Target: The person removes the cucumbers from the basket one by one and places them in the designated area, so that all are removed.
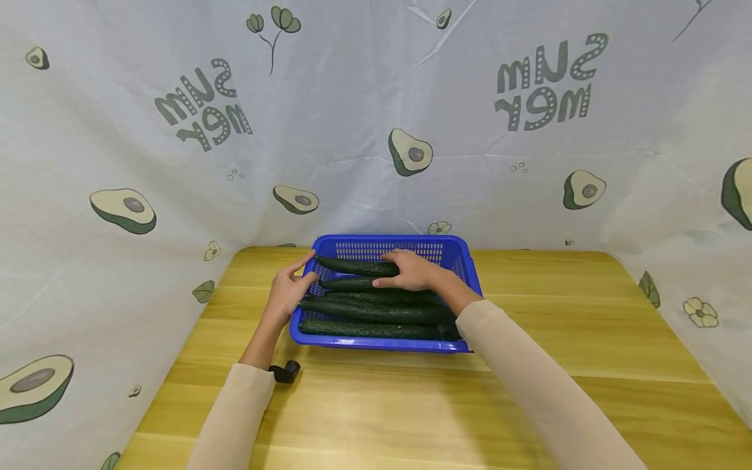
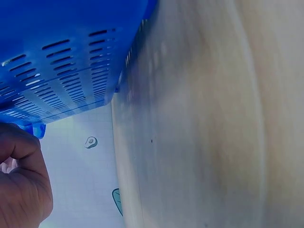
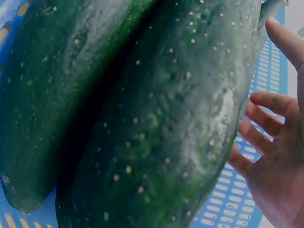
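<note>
A person's right hand (image 1: 413, 271) reaches into a blue basket (image 1: 376, 239), thumb and fingers spread above the farthest cucumber (image 1: 349, 266) and its neighbour (image 1: 346, 284); I see it pinching nothing. The left hand (image 1: 286, 292) is at the basket's near corner of its own side, thumb and forefinger apart. To its right lie what look like five cucumbers, side by side. A wooden worktop (image 1: 558, 405) carries the basket.

I'd bring the right thumb and fingers down on opposite sides of one cucumber, near its middle, and let the left hand steady the rim.

The right hand covers parts of the far cucumbers; the middle ones overlap, so my count is unsure. I cannot tell whether the left hand's remaining fingers grip the rim, nor whether the right fingertips touch anything.
</note>
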A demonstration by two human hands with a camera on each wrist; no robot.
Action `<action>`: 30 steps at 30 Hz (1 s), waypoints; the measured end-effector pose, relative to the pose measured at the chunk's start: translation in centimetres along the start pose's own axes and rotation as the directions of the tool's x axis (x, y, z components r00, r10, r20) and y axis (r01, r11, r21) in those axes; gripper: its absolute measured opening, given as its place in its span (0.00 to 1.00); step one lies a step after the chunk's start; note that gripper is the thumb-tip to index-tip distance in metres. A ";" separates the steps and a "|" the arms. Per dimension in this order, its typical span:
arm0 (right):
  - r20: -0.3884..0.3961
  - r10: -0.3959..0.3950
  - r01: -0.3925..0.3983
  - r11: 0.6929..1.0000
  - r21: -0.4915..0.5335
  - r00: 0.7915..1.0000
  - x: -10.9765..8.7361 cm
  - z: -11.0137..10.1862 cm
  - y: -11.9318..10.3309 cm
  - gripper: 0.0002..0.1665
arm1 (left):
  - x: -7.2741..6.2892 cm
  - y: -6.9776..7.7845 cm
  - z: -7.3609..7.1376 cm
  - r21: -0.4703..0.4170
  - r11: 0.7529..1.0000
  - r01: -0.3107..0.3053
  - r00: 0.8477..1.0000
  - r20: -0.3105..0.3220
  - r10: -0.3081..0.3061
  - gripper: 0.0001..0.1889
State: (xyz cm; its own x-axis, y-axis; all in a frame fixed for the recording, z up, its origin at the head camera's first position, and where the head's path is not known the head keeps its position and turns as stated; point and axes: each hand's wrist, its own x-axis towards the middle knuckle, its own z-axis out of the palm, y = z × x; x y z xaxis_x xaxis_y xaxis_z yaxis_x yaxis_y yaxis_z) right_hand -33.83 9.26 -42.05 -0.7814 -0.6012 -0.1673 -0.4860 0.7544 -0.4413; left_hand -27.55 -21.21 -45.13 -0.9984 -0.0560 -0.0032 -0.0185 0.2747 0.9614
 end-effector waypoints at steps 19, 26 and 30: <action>-0.010 0.011 -0.011 0.999 -0.051 1.000 1.1 0.6 0.3 0.44 | -0.3 -0.1 0.5 -0.012 1.000 -0.013 0.999 -0.036 0.012 0.29; -0.076 -0.017 0.013 0.999 -0.052 0.997 1.4 0.8 0.2 0.31 | -0.3 -0.2 0.4 -0.004 1.000 -0.005 0.999 -0.047 0.004 0.29; -0.090 -0.008 0.003 0.999 -0.050 0.996 1.5 0.8 0.0 0.29 | -0.3 -0.2 0.3 -0.007 1.000 0.005 0.999 -0.046 -0.005 0.28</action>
State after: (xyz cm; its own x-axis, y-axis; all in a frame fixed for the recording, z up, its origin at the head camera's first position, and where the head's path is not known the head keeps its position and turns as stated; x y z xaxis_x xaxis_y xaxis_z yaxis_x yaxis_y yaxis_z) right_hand -34.70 8.22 -42.98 -0.8097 -0.5809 -0.0835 -0.5074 0.7645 -0.3977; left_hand -27.26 -21.00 -45.36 -0.9948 -0.1016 0.0048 -0.0227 0.2681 0.9631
